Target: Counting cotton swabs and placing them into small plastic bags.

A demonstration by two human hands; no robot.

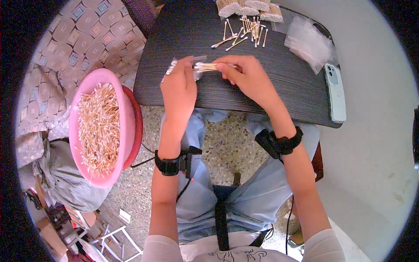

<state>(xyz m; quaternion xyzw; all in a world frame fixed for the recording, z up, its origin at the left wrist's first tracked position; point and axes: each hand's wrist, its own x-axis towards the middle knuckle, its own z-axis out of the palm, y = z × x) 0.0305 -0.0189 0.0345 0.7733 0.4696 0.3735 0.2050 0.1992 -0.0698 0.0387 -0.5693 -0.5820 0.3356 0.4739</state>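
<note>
Over the dark table (174, 35), my left hand (179, 89) is closed round a small clear plastic bag (200, 58). White cotton tips show past its far left side, and the hand hides most of the bag. From the right, my right hand (249, 77) pinches a small bunch of cotton swabs (207, 67) between thumb and fingers. The bunch lies nearly level, its white tips pointing left at the bag's edge. Whether the tips are inside the bag I cannot tell.
Loose cotton swabs (249, 29) lie beyond my hands, with filled bags of swabs (248, 6) at the back. Flat clear bags (309, 43) and a pale phone (334, 92) are at right. A pink tub (126, 131) full of swabs stands left of the table.
</note>
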